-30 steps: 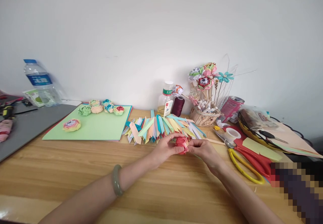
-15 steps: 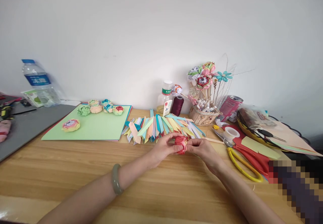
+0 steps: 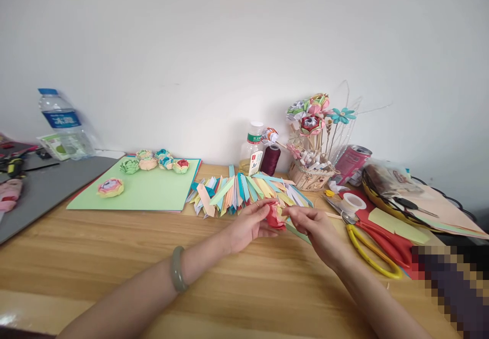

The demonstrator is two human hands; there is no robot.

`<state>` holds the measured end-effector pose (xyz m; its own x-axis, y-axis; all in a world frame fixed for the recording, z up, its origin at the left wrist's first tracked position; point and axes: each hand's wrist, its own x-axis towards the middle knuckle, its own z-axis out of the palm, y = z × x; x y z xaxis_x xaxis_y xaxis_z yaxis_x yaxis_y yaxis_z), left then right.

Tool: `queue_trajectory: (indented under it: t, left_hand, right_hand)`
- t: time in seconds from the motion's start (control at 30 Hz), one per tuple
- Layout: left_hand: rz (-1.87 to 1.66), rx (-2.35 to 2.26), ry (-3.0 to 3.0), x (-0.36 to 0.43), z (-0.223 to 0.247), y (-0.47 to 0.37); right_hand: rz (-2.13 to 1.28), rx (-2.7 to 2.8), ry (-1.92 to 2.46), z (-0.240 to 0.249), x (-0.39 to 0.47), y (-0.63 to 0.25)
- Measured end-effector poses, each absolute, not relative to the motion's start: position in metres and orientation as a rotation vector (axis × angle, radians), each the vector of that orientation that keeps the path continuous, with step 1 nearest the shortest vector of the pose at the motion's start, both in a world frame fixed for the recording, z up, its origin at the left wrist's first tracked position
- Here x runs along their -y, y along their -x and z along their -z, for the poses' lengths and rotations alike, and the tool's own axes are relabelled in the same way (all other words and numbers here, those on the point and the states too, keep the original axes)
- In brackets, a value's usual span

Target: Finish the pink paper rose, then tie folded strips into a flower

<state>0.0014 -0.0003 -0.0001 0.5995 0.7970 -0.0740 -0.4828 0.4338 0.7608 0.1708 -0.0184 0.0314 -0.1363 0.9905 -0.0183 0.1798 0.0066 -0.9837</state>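
A red paper flower [image 3: 275, 218] with a pale yellow inside is held above the wooden table. My left hand [image 3: 249, 227], a green bangle on its wrist, grips the flower's outer side. Thumb and forefinger of my right hand [image 3: 312, 226] are pinched at the flower's yellow edge, on its right side. A pile of folded coloured paper strips [image 3: 229, 196] lies just behind both hands. A light green strip [image 3: 300, 232] shows beneath the right fingers.
Several finished paper flowers [image 3: 110, 187] rest on green paper sheets [image 3: 153, 199] at left. To the right are yellow-and-red-handled scissors [image 3: 374, 252], a white tape roll [image 3: 352, 202] and a basket [image 3: 309, 178] of flowers. A bottle [image 3: 250, 150] and purple thread spool [image 3: 270, 160] stand behind the strips.
The red flower has tilted in my left hand, and more of its yellow inside shows. My right hand has shifted slightly right. The whole view has moved a little.
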Motion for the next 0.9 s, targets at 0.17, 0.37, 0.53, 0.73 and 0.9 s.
queue_trajectory:
  t: [0.17,0.37,0.53,0.73,0.9]
  left_hand:
    - [-0.775,-0.367,-0.633,-0.002,0.004,-0.001]
    - [-0.631,-0.449,-0.598,-0.001,0.002,-0.002]
    - [-0.504,-0.478,-0.598,0.000,0.001,-0.003]
    - [-0.453,-0.438,-0.591,-0.001,0.003,-0.003]
    - [-0.419,-0.430,-0.603,-0.002,0.004,-0.002]
  right_hand:
    - [-0.918,1.527,1.214,-0.041,0.023,-0.175]
    - [-0.690,1.865,1.105,-0.050,0.029,-0.169]
    - [-0.681,2.043,0.976,-0.043,0.028,-0.169]
    - [-0.573,1.946,1.069,-0.044,0.030,-0.167]
    - [-0.639,2.022,1.057,-0.045,0.033,-0.165]
